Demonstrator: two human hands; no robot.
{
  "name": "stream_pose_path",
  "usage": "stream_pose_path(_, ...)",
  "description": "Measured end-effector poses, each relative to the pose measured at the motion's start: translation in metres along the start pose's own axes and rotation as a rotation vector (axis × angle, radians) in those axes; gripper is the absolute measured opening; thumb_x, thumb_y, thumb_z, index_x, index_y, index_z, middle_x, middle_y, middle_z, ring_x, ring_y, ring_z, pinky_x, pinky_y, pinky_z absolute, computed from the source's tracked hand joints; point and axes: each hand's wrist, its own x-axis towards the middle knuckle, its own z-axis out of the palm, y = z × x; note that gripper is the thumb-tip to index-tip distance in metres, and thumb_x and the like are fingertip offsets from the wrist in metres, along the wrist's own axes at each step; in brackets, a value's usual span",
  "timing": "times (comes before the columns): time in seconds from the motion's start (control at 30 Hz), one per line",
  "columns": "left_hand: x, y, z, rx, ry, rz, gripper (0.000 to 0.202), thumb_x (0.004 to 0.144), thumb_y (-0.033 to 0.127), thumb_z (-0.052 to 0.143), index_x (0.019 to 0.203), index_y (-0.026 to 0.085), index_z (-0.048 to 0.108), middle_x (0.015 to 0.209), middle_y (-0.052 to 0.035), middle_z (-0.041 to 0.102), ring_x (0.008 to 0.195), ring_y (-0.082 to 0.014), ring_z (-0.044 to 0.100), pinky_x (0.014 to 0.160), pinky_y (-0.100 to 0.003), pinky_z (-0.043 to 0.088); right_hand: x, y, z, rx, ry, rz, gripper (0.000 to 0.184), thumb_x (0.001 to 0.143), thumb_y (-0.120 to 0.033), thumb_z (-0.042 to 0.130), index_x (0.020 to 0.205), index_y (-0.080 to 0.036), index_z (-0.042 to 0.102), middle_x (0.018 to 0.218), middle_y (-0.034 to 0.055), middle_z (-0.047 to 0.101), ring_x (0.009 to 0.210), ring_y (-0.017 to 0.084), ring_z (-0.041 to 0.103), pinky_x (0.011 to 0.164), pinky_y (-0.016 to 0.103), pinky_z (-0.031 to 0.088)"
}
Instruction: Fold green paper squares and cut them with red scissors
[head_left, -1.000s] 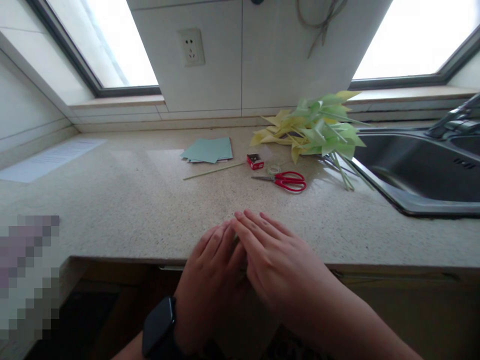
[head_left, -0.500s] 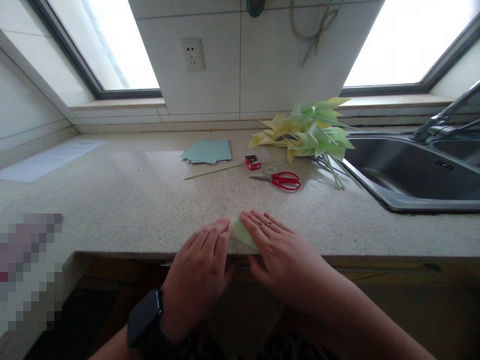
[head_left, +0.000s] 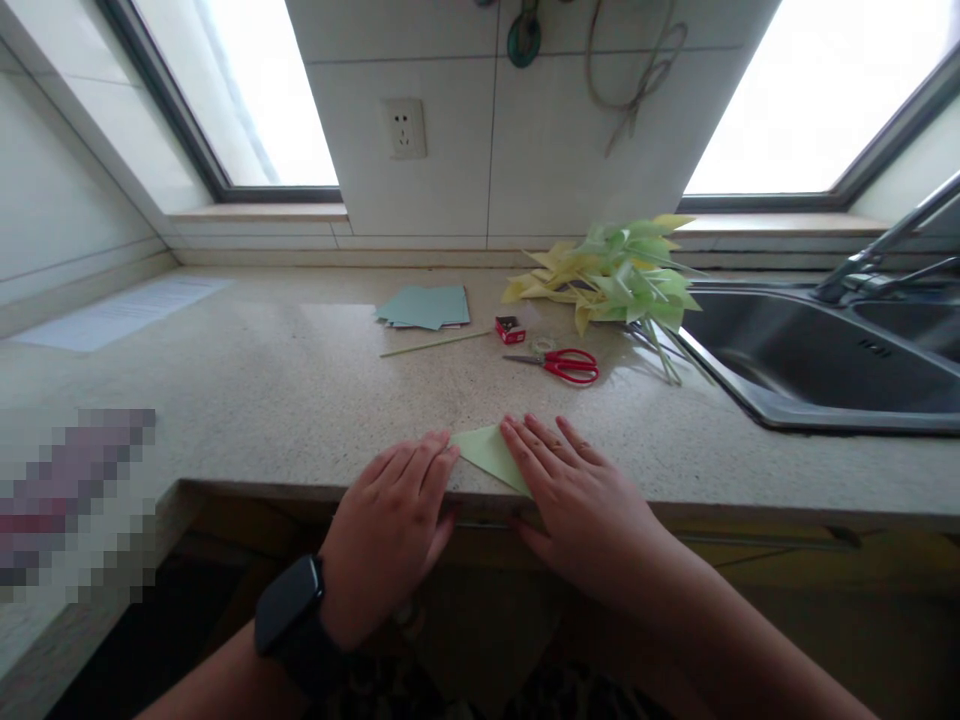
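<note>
A folded piece of light green paper (head_left: 484,452) lies at the front edge of the counter between my hands. My left hand (head_left: 394,510), below a dark wristwatch, has its fingers pressed together and holds down the paper's left tip. Flat on the paper's right part is my right hand (head_left: 574,490), its fingers stretched out and slightly spread; the portion beneath it is hidden. Both thumbs hang below the counter edge. Beyond the hands lie red-handled scissors (head_left: 570,365), a small red box (head_left: 510,330), a roll of clear tape (head_left: 543,344) and a thin pale green stick (head_left: 435,345).
A stack of blue-green paper sheets (head_left: 427,306) lies toward the back. Yellow and green paper flowers on stems (head_left: 630,270) rest beside the steel sink (head_left: 757,400) at right. A printed sheet (head_left: 120,315) is at the left. A socket (head_left: 405,128) is on the tiled wall.
My right hand has shifted slightly right along the paper, so more of the paper shows between the hands. The camera view has tilted up a little.
</note>
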Motion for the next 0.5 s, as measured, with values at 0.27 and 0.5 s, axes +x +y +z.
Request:
stream_pose_path(0.27, -0.002, -0.001, -0.006, 0.032, -0.013, 0.021, 0.053, 0.086, 0.017, 0.066, 0.137, 0.009, 0.054, 0.143, -0.0202, 0.06, 0.127, -0.0358, 0.059, 0.105, -0.057, 0.047, -0.004, 0.003, -0.008, -0.018, -0.034, -0.006, 0.093, 0.081, -0.036, 0.063, 0.159, -0.005, 0.023, 0.163, 0.0148, 0.025, 0.152, 0.034, 0.026, 0.123, 0.064, 0.02)
stream_pose_path(0.5, -0.004, -0.009, -0.007, 0.054, -0.023, 0.036, 0.053, 0.092, 0.031, 0.063, 0.139, 0.009, 0.054, 0.146, -0.0205, 0.057, 0.138, -0.0365, 0.049, 0.118, -0.06, 0.032, -0.029, 0.011, -0.01, -0.067, 0.025, 0.008, 0.092, 0.077, -0.03, 0.069, 0.159, -0.013, 0.029, 0.161, 0.016, 0.032, 0.149, 0.039, 0.03, 0.118, 0.068, 0.028)
